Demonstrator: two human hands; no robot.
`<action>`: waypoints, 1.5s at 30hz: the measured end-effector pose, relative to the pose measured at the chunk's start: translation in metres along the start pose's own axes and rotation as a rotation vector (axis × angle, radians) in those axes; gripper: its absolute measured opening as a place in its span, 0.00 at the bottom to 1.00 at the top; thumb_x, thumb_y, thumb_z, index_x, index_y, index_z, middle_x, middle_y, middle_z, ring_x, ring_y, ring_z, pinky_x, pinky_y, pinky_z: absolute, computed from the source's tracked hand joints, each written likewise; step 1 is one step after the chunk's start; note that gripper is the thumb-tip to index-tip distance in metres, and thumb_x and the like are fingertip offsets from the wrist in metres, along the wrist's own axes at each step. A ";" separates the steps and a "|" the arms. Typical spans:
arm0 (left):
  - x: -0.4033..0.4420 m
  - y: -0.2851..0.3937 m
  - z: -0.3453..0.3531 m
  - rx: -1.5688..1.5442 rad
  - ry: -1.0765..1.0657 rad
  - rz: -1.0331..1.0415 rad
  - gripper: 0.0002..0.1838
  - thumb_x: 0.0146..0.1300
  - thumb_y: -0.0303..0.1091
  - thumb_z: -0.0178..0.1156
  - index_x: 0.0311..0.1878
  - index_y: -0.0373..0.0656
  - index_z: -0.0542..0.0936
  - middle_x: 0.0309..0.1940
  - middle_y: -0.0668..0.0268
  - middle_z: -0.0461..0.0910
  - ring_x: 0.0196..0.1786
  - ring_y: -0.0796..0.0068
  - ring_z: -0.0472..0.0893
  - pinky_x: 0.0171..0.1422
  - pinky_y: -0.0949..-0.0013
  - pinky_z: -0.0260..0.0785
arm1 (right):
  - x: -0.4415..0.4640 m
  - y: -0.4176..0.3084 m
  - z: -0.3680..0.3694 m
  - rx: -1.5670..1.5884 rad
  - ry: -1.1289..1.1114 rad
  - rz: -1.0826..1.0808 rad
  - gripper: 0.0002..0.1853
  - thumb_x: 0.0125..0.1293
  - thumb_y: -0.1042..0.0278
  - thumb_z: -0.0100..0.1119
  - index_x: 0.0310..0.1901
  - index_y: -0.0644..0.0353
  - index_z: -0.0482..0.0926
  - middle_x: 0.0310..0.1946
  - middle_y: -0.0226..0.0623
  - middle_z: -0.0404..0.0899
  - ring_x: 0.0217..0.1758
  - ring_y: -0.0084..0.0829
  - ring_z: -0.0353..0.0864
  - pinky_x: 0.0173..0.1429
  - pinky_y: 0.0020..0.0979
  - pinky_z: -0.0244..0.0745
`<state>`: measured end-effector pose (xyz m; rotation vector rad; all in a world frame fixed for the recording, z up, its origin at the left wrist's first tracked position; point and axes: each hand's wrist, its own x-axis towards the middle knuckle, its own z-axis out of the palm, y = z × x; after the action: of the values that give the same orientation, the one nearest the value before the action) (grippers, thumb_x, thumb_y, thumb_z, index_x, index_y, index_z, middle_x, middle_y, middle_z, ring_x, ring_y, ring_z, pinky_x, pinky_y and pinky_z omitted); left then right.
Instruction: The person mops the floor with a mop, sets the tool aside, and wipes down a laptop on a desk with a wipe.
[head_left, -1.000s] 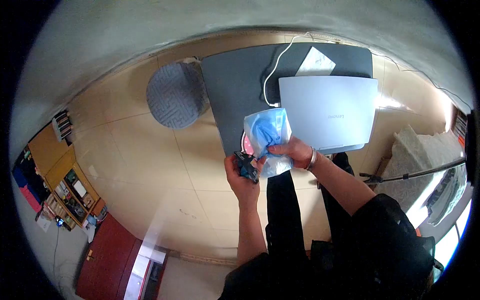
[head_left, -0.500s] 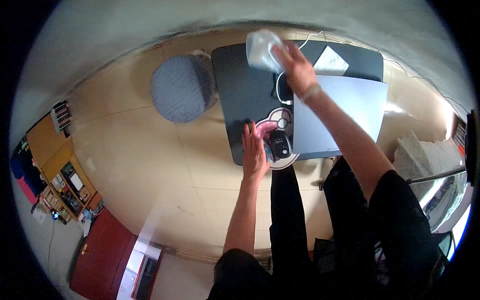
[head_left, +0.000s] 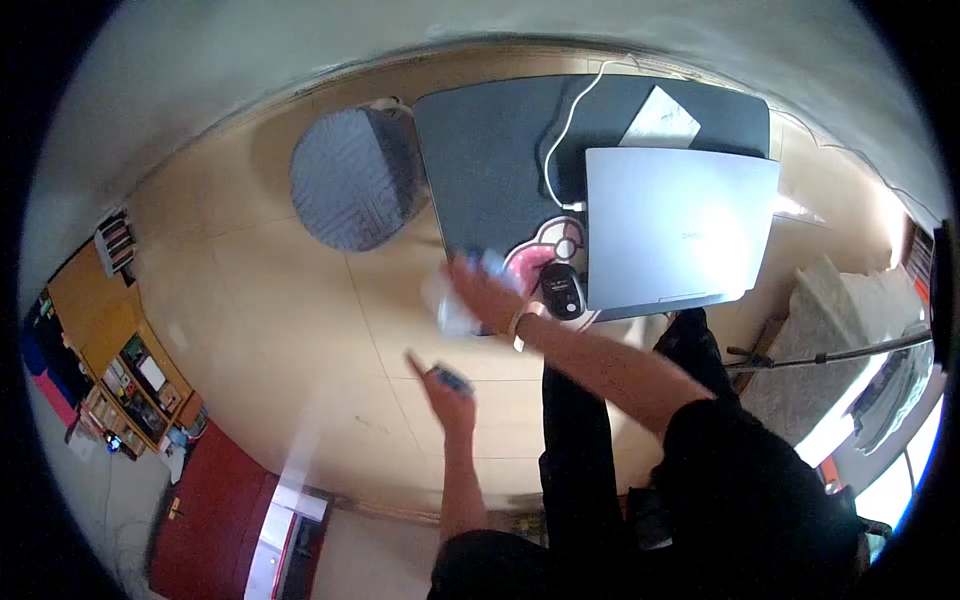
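My right hand (head_left: 487, 292) reaches across to the table's near left corner, blurred by motion. It is closed on a thin whitish sheet (head_left: 450, 308), cloth or tissue, which hangs partly past the table edge. Lower down, off the table, my left hand (head_left: 450, 402) grips a small dark object (head_left: 452, 379) whose kind I cannot make out; one finger points out. Beside my right hand lie a pink and white cartoon-shaped mouse pad (head_left: 530, 262) and, on it, a black computer mouse (head_left: 562, 290). A closed silver laptop (head_left: 680, 225) sits to their right.
The dark table (head_left: 480, 160) also bears a white cable (head_left: 556, 150) running to the laptop's left side and a white paper (head_left: 662, 118) behind it. A grey round stool (head_left: 350, 185) stands left of the table. White-covered things (head_left: 840, 330) are at the right.
My right hand has swept the whitish sheet from the far side of the table to the near left corner. My left hand has left the table beside the mouse and moved down and left.
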<state>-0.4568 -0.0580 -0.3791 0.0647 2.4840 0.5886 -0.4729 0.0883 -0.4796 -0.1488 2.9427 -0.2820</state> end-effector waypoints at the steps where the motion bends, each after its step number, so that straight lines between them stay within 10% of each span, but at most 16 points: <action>1: -0.009 -0.004 -0.014 -0.028 0.136 -0.039 0.27 0.39 0.18 0.50 0.47 0.35 0.57 0.51 0.50 0.54 0.51 0.59 0.61 0.54 0.64 0.53 | -0.017 -0.034 0.007 0.674 -0.151 -0.017 0.23 0.53 0.70 0.35 0.53 0.67 0.56 0.52 0.45 0.59 0.54 0.36 0.61 0.58 0.35 0.51; 2: -0.017 -0.007 -0.028 -0.061 0.273 -0.073 0.28 0.38 0.17 0.50 0.48 0.36 0.57 0.47 0.53 0.58 0.47 0.60 0.63 0.52 0.66 0.55 | -0.018 -0.056 -0.013 0.528 -0.746 -0.325 0.23 0.51 0.75 0.37 0.53 0.66 0.56 0.52 0.46 0.58 0.55 0.37 0.59 0.59 0.36 0.50; 3: -0.018 -0.023 -0.034 0.002 0.417 0.016 0.29 0.38 0.17 0.50 0.49 0.37 0.57 0.42 0.56 0.60 0.43 0.61 0.64 0.49 0.66 0.56 | -0.043 -0.071 -0.024 1.003 -0.856 -0.199 0.26 0.47 0.82 0.38 0.53 0.66 0.57 0.54 0.46 0.56 0.57 0.37 0.57 0.60 0.35 0.50; 8: 0.014 -0.008 -0.052 0.057 0.382 -0.065 0.30 0.38 0.19 0.52 0.49 0.36 0.55 0.38 0.57 0.60 0.41 0.62 0.64 0.48 0.64 0.56 | -0.033 -0.010 -0.055 0.977 -0.203 -0.109 0.30 0.43 0.85 0.38 0.54 0.62 0.57 0.56 0.43 0.53 0.60 0.37 0.51 0.60 0.38 0.48; 11: 0.052 0.050 -0.039 -0.019 0.492 -0.029 0.34 0.37 0.22 0.56 0.50 0.36 0.52 0.41 0.54 0.58 0.44 0.59 0.62 0.49 0.63 0.56 | -0.002 0.071 -0.090 0.599 0.375 0.568 0.26 0.47 0.77 0.44 0.52 0.63 0.58 0.55 0.47 0.53 0.60 0.40 0.50 0.58 0.45 0.48; 13: 0.074 0.097 -0.029 -0.300 0.453 0.087 0.37 0.37 0.25 0.58 0.52 0.36 0.50 0.43 0.52 0.56 0.45 0.58 0.61 0.49 0.63 0.57 | -0.014 0.040 -0.056 0.210 -0.084 0.467 0.25 0.48 0.73 0.45 0.51 0.63 0.58 0.55 0.48 0.52 0.58 0.41 0.54 0.57 0.47 0.51; 14: 0.085 0.109 -0.023 -0.355 0.399 0.097 0.38 0.37 0.26 0.59 0.53 0.35 0.49 0.45 0.51 0.55 0.46 0.57 0.60 0.51 0.62 0.55 | -0.037 -0.009 -0.007 0.309 -0.058 0.352 0.20 0.48 0.74 0.45 0.46 0.60 0.63 0.49 0.46 0.62 0.54 0.41 0.60 0.52 0.46 0.58; 16: 0.106 0.124 -0.010 -0.410 0.339 0.111 0.40 0.37 0.28 0.59 0.53 0.34 0.48 0.47 0.50 0.54 0.48 0.55 0.59 0.52 0.61 0.54 | -0.089 -0.065 -0.013 0.687 -0.739 -0.407 0.10 0.48 0.70 0.47 0.35 0.59 0.68 0.34 0.39 0.72 0.41 0.38 0.72 0.40 0.40 0.68; 17: 0.116 0.125 -0.002 -0.245 0.289 0.202 0.41 0.37 0.30 0.60 0.54 0.34 0.48 0.48 0.50 0.53 0.50 0.56 0.58 0.54 0.61 0.52 | -0.103 -0.072 -0.033 0.889 -0.769 -0.384 0.13 0.45 0.73 0.50 0.36 0.60 0.70 0.39 0.40 0.71 0.45 0.37 0.70 0.45 0.35 0.67; 19: 0.129 0.127 0.022 -0.090 0.241 0.295 0.42 0.37 0.33 0.62 0.55 0.34 0.48 0.50 0.50 0.52 0.52 0.56 0.56 0.56 0.61 0.50 | -0.130 -0.057 -0.044 1.017 -0.442 -0.498 0.19 0.42 0.76 0.51 0.41 0.61 0.68 0.44 0.41 0.68 0.49 0.37 0.66 0.52 0.33 0.62; 25: 0.122 0.143 0.061 0.197 0.050 0.494 0.50 0.37 0.45 0.64 0.56 0.30 0.45 0.53 0.44 0.50 0.57 0.51 0.51 0.58 0.55 0.45 | -0.178 0.109 -0.068 1.106 -0.380 0.131 0.27 0.41 0.86 0.42 0.49 0.62 0.63 0.50 0.44 0.62 0.55 0.38 0.59 0.60 0.31 0.52; 27: 0.100 0.141 0.064 0.023 0.351 0.362 0.46 0.38 0.46 0.63 0.54 0.30 0.51 0.51 0.45 0.54 0.55 0.51 0.54 0.56 0.55 0.46 | -0.200 0.156 -0.082 0.995 -0.314 0.272 0.28 0.42 0.89 0.38 0.49 0.62 0.63 0.50 0.45 0.62 0.55 0.37 0.61 0.59 0.32 0.54; 31: 0.042 0.047 0.120 0.041 0.293 -0.033 0.39 0.35 0.52 0.64 0.45 0.33 0.62 0.41 0.50 0.62 0.47 0.53 0.59 0.52 0.54 0.50 | -0.236 0.216 -0.113 1.263 -0.147 0.671 0.22 0.45 0.87 0.42 0.47 0.63 0.66 0.46 0.44 0.67 0.49 0.35 0.67 0.54 0.29 0.62; 36: 0.042 0.045 0.122 0.212 0.284 0.021 0.35 0.29 0.54 0.65 0.35 0.36 0.65 0.34 0.55 0.65 0.41 0.53 0.62 0.42 0.54 0.57 | -0.295 0.268 -0.092 1.261 0.344 1.280 0.17 0.48 0.81 0.50 0.43 0.67 0.68 0.32 0.33 0.74 0.35 0.19 0.69 0.39 0.20 0.66; 44: 0.078 0.057 0.117 -0.208 0.176 0.079 0.16 0.35 0.41 0.65 0.17 0.39 0.73 0.26 0.60 0.65 0.29 0.64 0.66 0.33 0.62 0.59 | -0.277 0.312 -0.119 0.659 0.666 1.221 0.15 0.51 0.83 0.38 0.42 0.65 0.70 0.36 0.35 0.73 0.41 0.25 0.69 0.47 0.23 0.63; 45: 0.082 0.059 0.116 -0.077 0.203 0.108 0.16 0.35 0.41 0.65 0.17 0.39 0.72 0.28 0.60 0.65 0.29 0.64 0.66 0.33 0.62 0.59 | -0.265 0.319 -0.115 1.017 0.896 1.042 0.16 0.53 0.83 0.37 0.42 0.63 0.70 0.41 0.40 0.70 0.47 0.28 0.67 0.53 0.27 0.60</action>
<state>-0.4658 0.0549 -0.4825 0.1155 2.6633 0.7700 -0.2618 0.4513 -0.3866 1.9108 2.5429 -1.8497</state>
